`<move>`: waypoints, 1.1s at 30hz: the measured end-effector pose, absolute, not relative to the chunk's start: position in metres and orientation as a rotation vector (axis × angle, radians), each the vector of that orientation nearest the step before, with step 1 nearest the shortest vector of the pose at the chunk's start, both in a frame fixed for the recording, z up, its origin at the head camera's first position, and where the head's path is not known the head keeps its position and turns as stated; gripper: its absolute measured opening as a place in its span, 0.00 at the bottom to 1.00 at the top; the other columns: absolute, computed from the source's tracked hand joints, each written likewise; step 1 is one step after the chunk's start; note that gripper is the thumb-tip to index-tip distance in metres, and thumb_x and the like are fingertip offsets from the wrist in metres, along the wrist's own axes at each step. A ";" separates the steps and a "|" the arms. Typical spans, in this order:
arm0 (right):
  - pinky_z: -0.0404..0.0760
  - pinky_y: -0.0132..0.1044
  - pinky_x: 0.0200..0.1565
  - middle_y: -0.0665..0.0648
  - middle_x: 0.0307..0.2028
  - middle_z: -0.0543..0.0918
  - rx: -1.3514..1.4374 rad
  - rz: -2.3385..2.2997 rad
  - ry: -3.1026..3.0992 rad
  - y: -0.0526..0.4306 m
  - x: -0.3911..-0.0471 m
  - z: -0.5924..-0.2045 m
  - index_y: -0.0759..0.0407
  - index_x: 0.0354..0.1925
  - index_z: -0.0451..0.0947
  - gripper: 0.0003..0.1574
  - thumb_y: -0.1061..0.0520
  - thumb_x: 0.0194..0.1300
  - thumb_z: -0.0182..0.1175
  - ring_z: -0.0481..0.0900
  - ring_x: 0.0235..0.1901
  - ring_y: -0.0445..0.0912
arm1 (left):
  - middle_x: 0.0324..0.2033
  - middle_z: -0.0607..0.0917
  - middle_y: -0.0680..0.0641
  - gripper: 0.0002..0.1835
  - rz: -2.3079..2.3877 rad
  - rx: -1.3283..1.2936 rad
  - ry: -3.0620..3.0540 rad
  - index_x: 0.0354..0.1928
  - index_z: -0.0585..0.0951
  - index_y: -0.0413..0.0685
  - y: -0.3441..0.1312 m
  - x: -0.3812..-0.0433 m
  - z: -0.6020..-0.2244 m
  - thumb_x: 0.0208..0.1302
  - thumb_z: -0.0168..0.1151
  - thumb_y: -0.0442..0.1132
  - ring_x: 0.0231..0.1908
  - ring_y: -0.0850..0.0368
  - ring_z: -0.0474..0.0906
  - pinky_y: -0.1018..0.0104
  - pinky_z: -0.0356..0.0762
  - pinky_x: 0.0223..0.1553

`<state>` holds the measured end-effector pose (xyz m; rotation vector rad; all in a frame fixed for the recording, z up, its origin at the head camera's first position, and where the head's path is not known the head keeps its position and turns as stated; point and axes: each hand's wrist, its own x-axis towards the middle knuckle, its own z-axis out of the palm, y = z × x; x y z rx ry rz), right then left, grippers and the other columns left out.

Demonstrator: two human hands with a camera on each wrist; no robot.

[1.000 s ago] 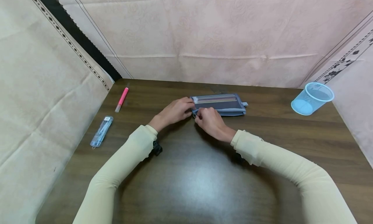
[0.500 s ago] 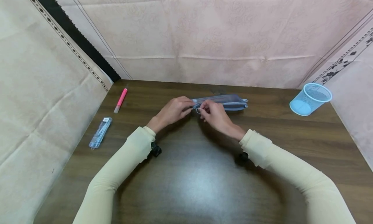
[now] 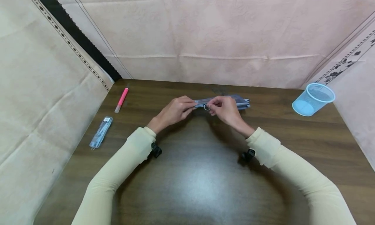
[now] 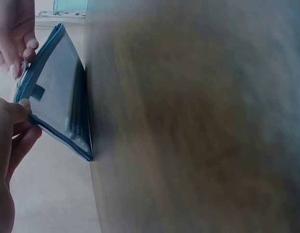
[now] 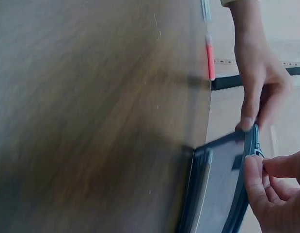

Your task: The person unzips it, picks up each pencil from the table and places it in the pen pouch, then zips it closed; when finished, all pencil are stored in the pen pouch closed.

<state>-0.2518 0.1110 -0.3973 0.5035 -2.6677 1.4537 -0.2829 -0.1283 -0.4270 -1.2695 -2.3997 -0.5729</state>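
Observation:
A blue see-through pencil case (image 3: pixel 242 103) stands on its long edge at the back middle of the table, zipper side up. Several pencils (image 4: pixel 73 104) lie along its bottom inside. My left hand (image 3: pixel 175 110) pinches the top corner at the case's left end between thumb and fingers. With thumb and forefinger, my right hand (image 3: pixel 227 112) holds the ring-shaped zipper pull (image 3: pixel 206 107), a short way right of the left fingers. In the right wrist view the zipper edge (image 5: pixel 251 141) runs between both hands.
A pink marker (image 3: pixel 121 100) and a clear blue lead case (image 3: pixel 101 133) lie on the left of the wooden table (image 3: pixel 187 173). A light blue mesh cup (image 3: pixel 309 101) is at the back right. Cloth (image 3: pixel 219 29) hangs behind the table.
The right hand has slid rightward along the zipper with the pull, away from the left hand. The pencil case has tipped from lying flatter up onto its edge. The left hand stays at the corner.

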 end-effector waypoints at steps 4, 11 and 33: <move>0.87 0.42 0.32 0.66 0.32 0.89 0.469 1.434 -2.690 0.122 -0.253 -0.396 0.66 0.38 0.86 0.08 0.62 0.69 0.64 0.88 0.27 0.51 | 0.48 0.89 0.42 0.14 -0.575 -1.272 -2.417 0.52 0.86 0.39 -0.130 -0.282 -0.425 0.66 0.67 0.33 0.49 0.52 0.84 0.60 0.84 0.50; 0.86 0.35 0.28 0.68 0.32 0.89 0.415 1.392 -2.726 0.153 -0.257 -0.394 0.69 0.38 0.86 0.08 0.63 0.68 0.64 0.87 0.24 0.48 | 0.49 0.88 0.41 0.14 -0.598 -1.277 -2.442 0.53 0.86 0.38 -0.133 -0.279 -0.420 0.67 0.65 0.33 0.50 0.51 0.85 0.59 0.84 0.52; 0.87 0.39 0.34 0.65 0.34 0.89 0.184 1.367 -2.892 0.252 -0.251 -0.398 0.72 0.45 0.83 0.15 0.59 0.71 0.63 0.89 0.28 0.45 | 0.51 0.88 0.41 0.14 -0.547 -1.234 -2.608 0.53 0.86 0.40 -0.146 -0.273 -0.418 0.66 0.67 0.33 0.52 0.50 0.85 0.56 0.83 0.55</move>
